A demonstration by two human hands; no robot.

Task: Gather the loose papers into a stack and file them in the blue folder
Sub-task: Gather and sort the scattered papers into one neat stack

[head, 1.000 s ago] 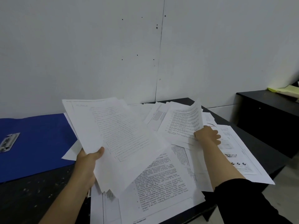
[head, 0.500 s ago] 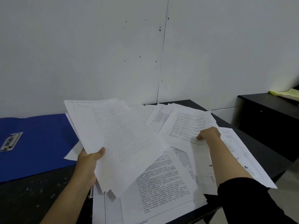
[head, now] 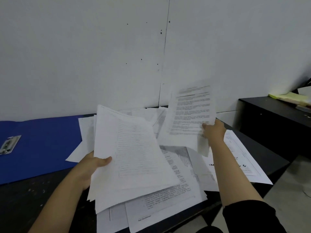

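My left hand (head: 91,167) grips a thick sheaf of printed papers (head: 134,155) by its left edge, thumb on top, tilted above the table. My right hand (head: 214,132) pinches a single printed sheet (head: 191,108) at its lower right corner and holds it up, raised off the pile and blurred. Several more loose papers (head: 181,195) lie spread over the dark table under both hands. The blue folder (head: 42,145) lies open flat at the left, with its metal clip (head: 9,144) near the left edge.
The dark table (head: 30,199) runs to a front right corner where sheets overhang the edge. A white wall stands close behind. A second dark desk (head: 276,118) at the right carries yellow and white papers (head: 291,97). Pale floor shows at the lower right.
My right hand has lifted one sheet off the pile and raised it up and to the right. The sheaf in my left hand has tilted more upright and shifted right.
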